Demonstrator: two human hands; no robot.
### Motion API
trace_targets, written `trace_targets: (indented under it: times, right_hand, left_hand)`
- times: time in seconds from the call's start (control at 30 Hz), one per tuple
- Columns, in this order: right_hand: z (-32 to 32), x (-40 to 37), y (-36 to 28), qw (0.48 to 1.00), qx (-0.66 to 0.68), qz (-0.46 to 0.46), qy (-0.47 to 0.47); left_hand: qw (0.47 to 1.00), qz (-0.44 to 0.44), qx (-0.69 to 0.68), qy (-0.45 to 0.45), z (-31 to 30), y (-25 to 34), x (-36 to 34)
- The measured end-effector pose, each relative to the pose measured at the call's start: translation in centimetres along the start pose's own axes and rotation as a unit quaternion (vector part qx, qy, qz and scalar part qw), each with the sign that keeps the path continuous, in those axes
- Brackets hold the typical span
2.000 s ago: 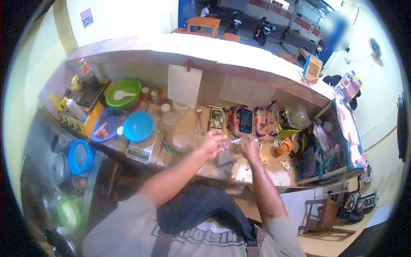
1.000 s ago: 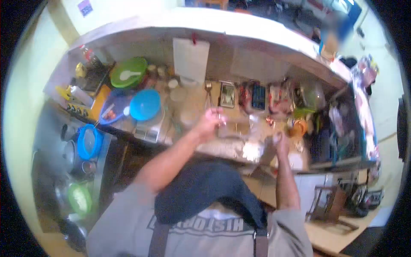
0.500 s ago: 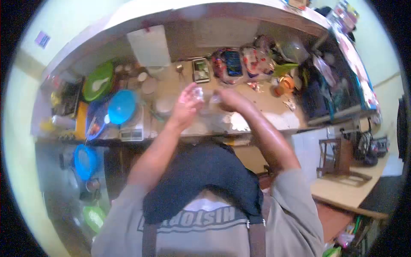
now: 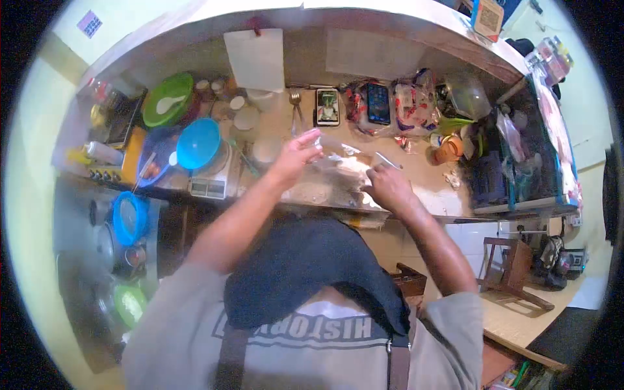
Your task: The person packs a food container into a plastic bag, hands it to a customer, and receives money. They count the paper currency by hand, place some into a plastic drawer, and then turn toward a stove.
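Over the near part of the counter, my left hand (image 4: 298,159) is closed, thumb and fingertips pinching one end of what looks like a thin clear plastic film (image 4: 348,156). Bright glare on the film and counter blurs its outline. To the right, my right hand (image 4: 390,187) is closed with knuckles up, at the film's other side. A slim whitish piece (image 4: 385,160) shows just above its fingers; I cannot make out what it is. Beyond my hands, a phone with a lit screen (image 4: 327,107) leans near a fork (image 4: 296,107).
Left on the counter are a blue bowl (image 4: 199,144) by a scale (image 4: 209,187) and a green basin (image 4: 168,97). Behind lie a dark phone (image 4: 377,104) on plastic packs (image 4: 416,107), with an orange cup (image 4: 447,151) to the right. A wooden stool (image 4: 510,266) stands lower right.
My hands have moved apart: the right one has gone right and closer to me, the left only slightly. The film now spans between them. The camera view has shifted a little.
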State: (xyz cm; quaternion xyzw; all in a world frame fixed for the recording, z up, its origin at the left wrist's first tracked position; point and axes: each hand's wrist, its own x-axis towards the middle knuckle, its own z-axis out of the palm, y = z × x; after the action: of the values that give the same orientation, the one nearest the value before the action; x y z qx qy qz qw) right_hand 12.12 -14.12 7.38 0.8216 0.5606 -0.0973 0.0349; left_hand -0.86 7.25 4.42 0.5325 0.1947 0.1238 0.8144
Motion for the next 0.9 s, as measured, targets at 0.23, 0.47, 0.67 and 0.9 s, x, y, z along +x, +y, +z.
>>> trace_targets:
  times: [0.23,0.47,0.67,0.9]
  right_hand:
    - [-2.7,1.0,1.2,0.982,-0.077,-0.167,0.028]
    - [-3.0,3.3,-2.1,0.967,0.100,-0.179,0.149]
    - [-6.2,2.2,-1.7,0.938,0.298,-0.088,0.153]
    - [-6.1,2.7,0.5,0.927,0.322,-0.109,0.158]
  left_hand:
    - [0.995,0.059,0.021,-0.074,1.7,-0.4,0.1]
    - [0.982,0.039,0.091,-0.162,4.8,-2.1,-0.3]
    - [0.961,0.106,0.201,-0.157,5.1,-0.7,1.0]
    - [0.932,0.043,0.293,-0.210,8.1,0.8,1.1]
